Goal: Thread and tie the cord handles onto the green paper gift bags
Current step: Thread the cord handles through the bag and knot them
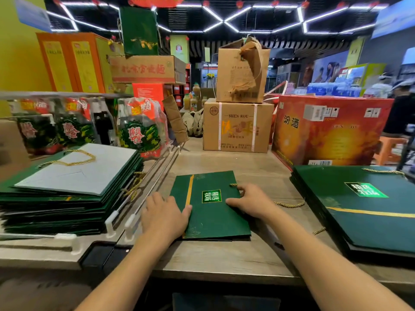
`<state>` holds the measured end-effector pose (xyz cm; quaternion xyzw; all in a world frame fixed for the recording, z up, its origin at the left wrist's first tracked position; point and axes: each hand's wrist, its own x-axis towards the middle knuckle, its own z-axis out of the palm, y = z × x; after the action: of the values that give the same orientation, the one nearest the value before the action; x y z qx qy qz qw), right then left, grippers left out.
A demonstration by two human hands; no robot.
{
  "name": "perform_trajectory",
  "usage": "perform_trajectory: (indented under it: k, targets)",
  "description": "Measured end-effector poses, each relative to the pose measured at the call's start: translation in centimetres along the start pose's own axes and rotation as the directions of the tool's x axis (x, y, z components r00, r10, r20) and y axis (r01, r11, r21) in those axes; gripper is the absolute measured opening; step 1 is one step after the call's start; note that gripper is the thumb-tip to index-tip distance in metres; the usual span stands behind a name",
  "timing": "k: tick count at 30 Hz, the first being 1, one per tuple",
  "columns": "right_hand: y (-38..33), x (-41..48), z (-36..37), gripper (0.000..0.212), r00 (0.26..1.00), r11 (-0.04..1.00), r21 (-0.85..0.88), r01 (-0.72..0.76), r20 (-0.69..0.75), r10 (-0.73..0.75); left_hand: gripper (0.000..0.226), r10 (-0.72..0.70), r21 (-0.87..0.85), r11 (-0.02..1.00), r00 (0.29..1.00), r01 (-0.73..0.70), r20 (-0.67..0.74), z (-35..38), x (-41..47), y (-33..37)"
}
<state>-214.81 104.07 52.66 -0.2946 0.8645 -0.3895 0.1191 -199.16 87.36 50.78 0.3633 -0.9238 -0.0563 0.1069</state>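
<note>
At lower left, a stack (67, 194) of green bags lies on the desk (224, 261). The left hand (164, 217) rests flat, released, on the left edge of the centre bag (211, 207). The right hand (251, 202) presses its right edge, fingers spread, beside a gold cord (289, 205). Behind stands a carton (237, 127) reading "SHEN ROU". At right, another stack (363, 209) runs out of frame.

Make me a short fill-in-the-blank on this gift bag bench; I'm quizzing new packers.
1. Both hands, left hand and right hand, rest on a flat ____ gift bag.
2. The gold cord trails from the bag's ____ side.
3. The left stack has a ____ panel on top.

Answers: green; right; white
</note>
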Motion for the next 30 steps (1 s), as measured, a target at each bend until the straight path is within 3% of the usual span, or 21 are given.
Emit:
perform_trajectory:
  k: [3,7,10,12,17,19,22,27,30]
  targets:
    - [0.2,0.7,-0.8,0.030,0.999,0.991,-0.131,-0.033,0.005,0.034,0.073,0.007,0.075,0.997,1.000,-0.007,-0.001,0.2,0.1,0.2]
    - [1.3,2.2,-2.4,0.020,0.988,0.968,-0.221,-0.121,-0.124,0.095,0.075,0.010,0.111,0.994,0.999,-0.014,0.033,0.1,0.5,0.2]
    - [2.4,3.2,-3.1,0.022,0.982,0.892,-0.411,-0.185,-0.115,0.150,0.068,0.030,0.144,0.989,0.997,-0.040,0.074,-0.2,1.1,0.7]
    - [3.0,3.7,-3.1,0.020,0.982,0.875,-0.445,-0.190,-0.104,0.160,0.059,0.045,0.152,0.986,0.992,-0.062,0.114,-0.5,1.6,1.4]
    - [4.1,4.6,-2.6,0.019,0.985,0.919,-0.373,-0.130,-0.155,0.076,0.052,0.164,0.058,0.984,0.983,-0.169,0.083,-1.4,3.6,3.9]
    - [3.7,4.0,-2.7,0.017,0.993,0.955,-0.295,-0.036,-0.120,0.001,0.052,0.284,-0.167,0.946,0.958,-0.277,0.023,-1.3,4.9,5.3]
    - [2.9,3.3,-2.8,0.010,0.987,0.987,-0.126,0.102,-0.114,-0.117,0.051,0.445,-0.430,0.803,0.895,-0.413,-0.028,-1.4,6.2,7.8]
    - [2.3,3.1,-2.6,0.010,0.960,0.962,-0.091,0.256,-0.092,-0.264,0.036,0.593,-0.513,0.648,0.796,-0.563,-0.125,0.1,7.1,10.0]
    - [2.7,3.6,-2.4,0.013,0.954,0.961,-0.039,0.272,-0.120,-0.275,0.025,0.567,-0.535,0.623,0.800,-0.571,-0.195,1.1,7.5,9.7]
